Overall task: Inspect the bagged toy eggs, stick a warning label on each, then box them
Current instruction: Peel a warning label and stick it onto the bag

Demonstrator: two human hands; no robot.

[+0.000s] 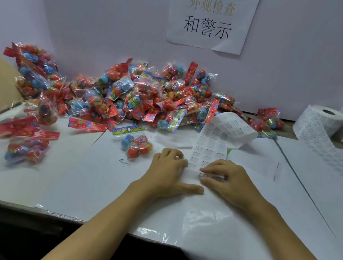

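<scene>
Hands work mid-table: left hand (pixel 168 170) presses the label sheet (pixel 208 154) flat, fingers curled; right hand (pixel 228 180) pinches a warning label (pixel 212 175) loose. It could tear or curl onto itself. One egg bag (pixel 136 146) waits just left; open room lies toward the near edge.

Lighting soft, even, overhead; glare on plastic film (pixel 196 217) at table edge; left-side bags (pixel 23 148) motion-blurred; wide-angle bending at edges.
</scene>
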